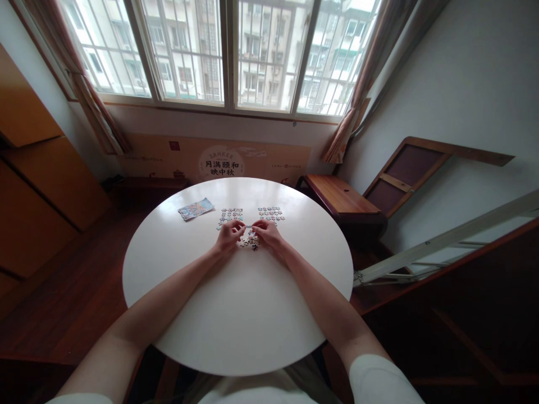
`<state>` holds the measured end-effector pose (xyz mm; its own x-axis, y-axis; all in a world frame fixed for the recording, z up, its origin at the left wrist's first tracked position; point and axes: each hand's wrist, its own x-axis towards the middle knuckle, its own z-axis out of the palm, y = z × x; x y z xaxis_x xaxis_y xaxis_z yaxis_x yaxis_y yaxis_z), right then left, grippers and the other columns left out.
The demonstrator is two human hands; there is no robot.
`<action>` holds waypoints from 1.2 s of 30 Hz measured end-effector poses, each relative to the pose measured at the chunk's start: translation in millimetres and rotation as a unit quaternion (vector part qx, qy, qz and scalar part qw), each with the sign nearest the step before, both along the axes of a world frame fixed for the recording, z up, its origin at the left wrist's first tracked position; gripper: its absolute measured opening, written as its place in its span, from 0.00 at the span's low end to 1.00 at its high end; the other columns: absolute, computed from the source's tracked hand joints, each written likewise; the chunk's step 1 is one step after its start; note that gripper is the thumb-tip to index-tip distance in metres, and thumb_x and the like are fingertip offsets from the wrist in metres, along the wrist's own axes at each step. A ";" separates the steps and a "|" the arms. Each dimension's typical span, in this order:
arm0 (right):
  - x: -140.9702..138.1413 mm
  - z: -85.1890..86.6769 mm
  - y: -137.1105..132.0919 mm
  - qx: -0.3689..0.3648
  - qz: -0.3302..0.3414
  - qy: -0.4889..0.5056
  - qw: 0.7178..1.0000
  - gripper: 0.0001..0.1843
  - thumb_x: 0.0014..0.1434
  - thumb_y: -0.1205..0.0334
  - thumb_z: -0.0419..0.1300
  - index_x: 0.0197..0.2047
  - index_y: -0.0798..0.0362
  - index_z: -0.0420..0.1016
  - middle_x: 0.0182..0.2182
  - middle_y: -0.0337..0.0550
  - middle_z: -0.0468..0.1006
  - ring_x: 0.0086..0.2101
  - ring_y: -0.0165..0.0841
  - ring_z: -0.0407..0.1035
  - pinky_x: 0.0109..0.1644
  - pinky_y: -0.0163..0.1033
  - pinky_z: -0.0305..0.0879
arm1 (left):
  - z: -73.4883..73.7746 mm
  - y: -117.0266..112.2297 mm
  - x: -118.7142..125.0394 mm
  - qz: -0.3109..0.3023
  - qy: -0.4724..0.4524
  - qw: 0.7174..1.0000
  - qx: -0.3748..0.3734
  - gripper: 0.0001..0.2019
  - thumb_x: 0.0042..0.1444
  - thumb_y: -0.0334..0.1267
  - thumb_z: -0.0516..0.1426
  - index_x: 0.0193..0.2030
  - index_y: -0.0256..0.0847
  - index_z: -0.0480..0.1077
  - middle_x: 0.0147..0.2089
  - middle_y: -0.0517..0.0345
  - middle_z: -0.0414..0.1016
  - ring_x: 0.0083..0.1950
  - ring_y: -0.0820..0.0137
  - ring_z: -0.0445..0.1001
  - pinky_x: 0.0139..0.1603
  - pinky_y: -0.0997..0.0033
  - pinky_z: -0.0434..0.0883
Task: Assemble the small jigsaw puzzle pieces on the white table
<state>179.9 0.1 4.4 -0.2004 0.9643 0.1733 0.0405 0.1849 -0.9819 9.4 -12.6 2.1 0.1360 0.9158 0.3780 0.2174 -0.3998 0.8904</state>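
Note:
My left hand (pixel 229 235) and my right hand (pixel 266 231) meet over the middle of the round white table (pixel 227 314). Between their fingertips is a small puzzle piece (pixel 249 226), pinched from both sides; its picture is too small to make out. Just below the hands lies a loose heap of jigsaw pieces (pixel 254 241), partly covered by the fingers. Rows of spaced-out pieces (pixel 232 213) lie beyond my left hand, and a second group of pieces (pixel 271 213) is set out beyond my right.
A colourful printed sheet (pixel 196 209) rests at the table's far left. Behind the table a long printed cardboard panel (pixel 177 154) leans below the window (pixel 227 56). To the right stand a wooden bench (pixel 341 193) and a pale metal frame (pixel 421 258).

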 end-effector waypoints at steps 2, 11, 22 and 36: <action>0.1 -0.3 0.4 0.001 -0.001 -0.002 1.000 0.14 0.44 0.54 0.64 0.30 0.56 0.72 0.21 0.41 0.75 0.21 0.26 0.66 0.24 0.32 0.61 | -0.1 0.0 0.4 -0.001 -0.002 1.000 0.000 0.14 0.49 0.45 0.58 0.35 0.35 0.71 0.23 0.60 0.68 0.19 0.78 0.66 0.16 0.80 0.67; 0.3 1.5 -0.4 0.001 0.001 0.003 1.000 0.14 0.44 0.54 0.64 0.30 0.56 0.72 0.21 0.40 0.74 0.20 0.26 0.65 0.24 0.31 0.60 | 4.4 -2.8 -4.1 0.044 0.136 0.987 0.073 0.10 0.50 0.40 0.57 0.37 0.39 0.72 0.29 0.59 0.72 0.23 0.77 0.68 0.25 0.77 0.67; -1.5 8.1 -5.6 -0.007 0.007 -0.014 1.000 0.13 0.43 0.56 0.64 0.29 0.56 0.74 0.20 0.39 0.73 0.19 0.25 0.62 0.22 0.31 0.57 | 19.5 -13.3 -8.2 0.073 0.284 0.939 0.178 0.07 0.54 0.38 0.54 0.34 0.43 0.73 0.45 0.57 0.72 0.29 0.76 0.73 0.31 0.76 0.66; -2.1 6.3 -2.9 -0.025 0.000 -0.003 1.000 0.12 0.46 0.57 0.63 0.31 0.57 0.73 0.20 0.41 0.74 0.20 0.26 0.64 0.23 0.31 0.59 | 19.1 16.5 -54.2 0.225 0.224 0.935 0.159 0.04 0.51 0.36 0.55 0.33 0.41 0.70 0.33 0.57 0.78 0.37 0.65 0.76 0.38 0.70 0.68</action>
